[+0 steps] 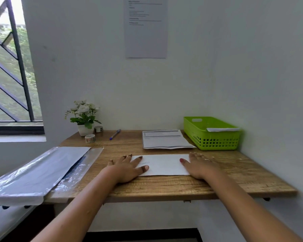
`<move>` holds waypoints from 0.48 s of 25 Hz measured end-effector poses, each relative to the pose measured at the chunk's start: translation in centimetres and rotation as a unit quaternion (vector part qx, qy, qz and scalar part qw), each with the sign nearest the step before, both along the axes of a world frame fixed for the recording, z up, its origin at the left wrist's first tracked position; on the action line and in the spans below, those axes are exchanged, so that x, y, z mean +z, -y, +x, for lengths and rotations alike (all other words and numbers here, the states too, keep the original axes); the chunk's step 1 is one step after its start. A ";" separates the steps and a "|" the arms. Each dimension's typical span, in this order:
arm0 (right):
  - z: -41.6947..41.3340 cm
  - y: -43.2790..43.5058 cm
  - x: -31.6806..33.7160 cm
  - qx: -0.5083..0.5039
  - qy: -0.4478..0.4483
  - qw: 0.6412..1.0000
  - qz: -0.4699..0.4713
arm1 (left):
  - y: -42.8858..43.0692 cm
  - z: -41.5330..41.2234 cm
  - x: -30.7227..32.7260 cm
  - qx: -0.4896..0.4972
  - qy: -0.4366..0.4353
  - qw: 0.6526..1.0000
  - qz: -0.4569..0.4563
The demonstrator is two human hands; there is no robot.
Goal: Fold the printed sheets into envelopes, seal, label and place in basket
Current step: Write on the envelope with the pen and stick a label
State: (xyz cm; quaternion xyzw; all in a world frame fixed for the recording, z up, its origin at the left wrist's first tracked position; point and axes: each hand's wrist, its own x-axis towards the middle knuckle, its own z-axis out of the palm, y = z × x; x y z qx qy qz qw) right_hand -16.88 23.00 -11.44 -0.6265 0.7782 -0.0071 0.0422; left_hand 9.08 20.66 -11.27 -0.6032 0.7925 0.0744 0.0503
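Observation:
A folded white sheet (162,165) lies flat near the front of the wooden table (234,177). My left hand (128,167) presses flat on its left end with fingers spread. My right hand (199,165) presses flat on its right end. Behind the folded sheet lies a stack of printed sheets (164,139). A green basket (212,132) stands at the back right, with a white envelope (223,129) resting on its rim. A blue pen (115,134) lies at the back.
A plastic pack of envelopes (40,173) lies across the table's left end and overhangs it. Two tape rolls (90,138) sit beside a small potted plant (84,116) at the back left. A paper notice (145,27) hangs on the wall.

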 end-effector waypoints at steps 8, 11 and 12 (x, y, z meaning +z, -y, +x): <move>13.7 3.4 5.2 0.188 0.036 0.981 -0.037 | 3.6 7.1 3.4 0.078 -0.042 0.994 -0.056; 20.9 6.9 5.8 0.283 0.043 0.958 -0.031 | 6.0 11.4 4.4 0.125 -0.095 0.982 -0.103; 22.9 8.3 5.8 0.303 0.057 0.951 -0.027 | 6.8 12.9 4.5 0.154 -0.125 0.970 -0.142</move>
